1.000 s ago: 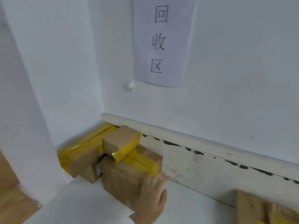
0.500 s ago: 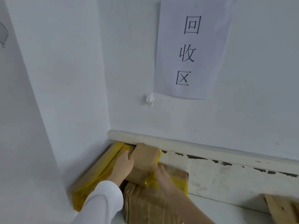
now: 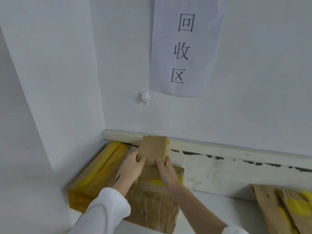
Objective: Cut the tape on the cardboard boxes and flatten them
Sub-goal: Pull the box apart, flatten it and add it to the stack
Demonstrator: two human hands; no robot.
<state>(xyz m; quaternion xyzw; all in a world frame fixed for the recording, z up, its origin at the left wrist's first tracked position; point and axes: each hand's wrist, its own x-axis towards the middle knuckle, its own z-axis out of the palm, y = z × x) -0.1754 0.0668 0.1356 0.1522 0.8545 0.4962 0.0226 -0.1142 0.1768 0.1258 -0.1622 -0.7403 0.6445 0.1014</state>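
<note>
Both hands grasp the small cardboard box [image 3: 152, 150]: the left hand [image 3: 130, 168] curls around its lower left corner and the right hand [image 3: 166, 168] around its lower right corner, thumbs on the front face. No print is readable on this box; yellow tape [image 3: 167, 147] shows along its right edge. It is held upright above a larger brown box [image 3: 152, 200] with yellow tape, near the wooden baseboard [image 3: 219, 147]. A long box wrapped in yellow tape [image 3: 96, 171] lies at the left, in the corner. Flattened cardboard [image 3: 280, 210] lies at the right. On the wall a paper sign [image 3: 184, 46] reads "回收区". Half a second ago the small box was still lying tilted on the pile; now it is lifted and stands higher.
</note>
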